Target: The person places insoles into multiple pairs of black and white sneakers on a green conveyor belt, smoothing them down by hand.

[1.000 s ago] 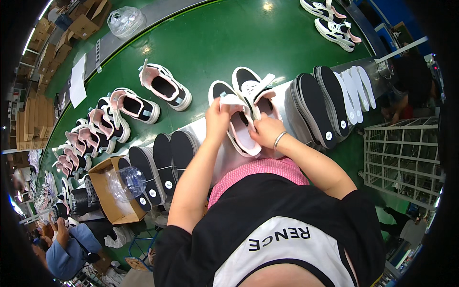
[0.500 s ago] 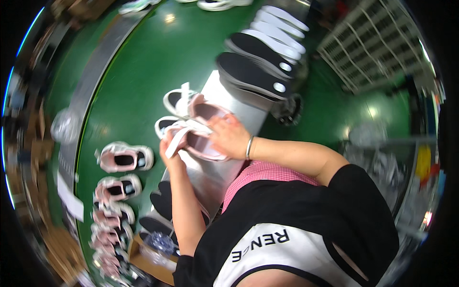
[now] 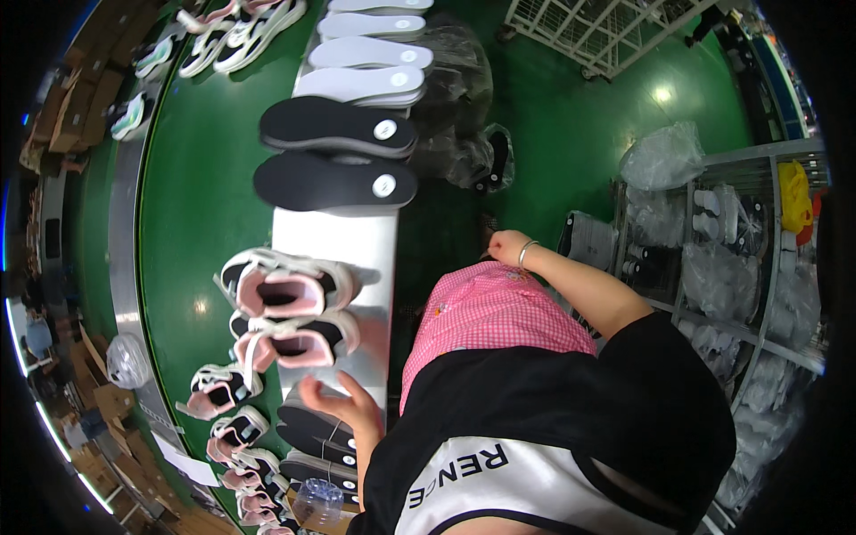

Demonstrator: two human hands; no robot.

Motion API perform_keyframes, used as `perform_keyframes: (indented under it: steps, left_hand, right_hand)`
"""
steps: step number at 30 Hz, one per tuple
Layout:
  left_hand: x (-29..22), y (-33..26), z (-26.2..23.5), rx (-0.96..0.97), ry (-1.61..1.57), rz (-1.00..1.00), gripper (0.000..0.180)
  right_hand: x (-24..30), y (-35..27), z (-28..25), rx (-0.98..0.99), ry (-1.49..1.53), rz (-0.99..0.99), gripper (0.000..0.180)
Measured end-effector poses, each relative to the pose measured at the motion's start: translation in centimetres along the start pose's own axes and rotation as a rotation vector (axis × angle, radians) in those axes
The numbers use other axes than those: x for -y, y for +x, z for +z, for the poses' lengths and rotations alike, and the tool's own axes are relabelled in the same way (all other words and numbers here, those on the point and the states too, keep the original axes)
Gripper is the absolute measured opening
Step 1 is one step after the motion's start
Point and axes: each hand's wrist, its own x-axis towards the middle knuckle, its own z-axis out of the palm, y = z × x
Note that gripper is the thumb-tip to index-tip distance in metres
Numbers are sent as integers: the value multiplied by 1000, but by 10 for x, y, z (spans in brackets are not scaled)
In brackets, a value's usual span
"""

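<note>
My left hand [image 3: 346, 406] is open beside the shoes, thumb and fingers apart and nothing in it. Two pink, black and white sneakers, a farther one [image 3: 281, 294] and a nearer one [image 3: 303, 346], lie side by side on the narrow metal bench [image 3: 343, 239]. Strips of white hang at their openings. Away from the bench, my right hand [image 3: 511, 247] is held in front of the pink checked apron [image 3: 499, 308]. Its fingers look curled; anything inside them is hidden.
Black insoles [image 3: 330, 183] and white insoles [image 3: 361, 85] fill the bench's far part; bundled dark insoles [image 3: 312, 423] lie at its near end. Several sneakers [image 3: 236, 428] line the green surface at left. A rack [image 3: 767, 343] with plastic bags stands right, a wire cart [image 3: 606, 36] far off.
Both hands have let go of the sneakers, which now rest on the bench. My right hand has drawn back toward the apron, and the view has turned.
</note>
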Motion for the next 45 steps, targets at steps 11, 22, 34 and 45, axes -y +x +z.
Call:
perform_keyframes:
  steps: [11,22,34,45]
  left_hand:
    - [-130,5,264,934,-517,-1002,20]
    - [-10,-119,672,1469,70,-849,40]
    - [70,-183,877,853,-363,-827,58]
    - [51,-126,840,1111,-172,-382,52]
  right_hand:
    - [-250,97,-14,57,312,690,28]
    - [-372,302,74,-277,616,672,35]
    - [-390,434,141,-474,494,598,82]
    - [-384,405,117,-610,644,505,74]
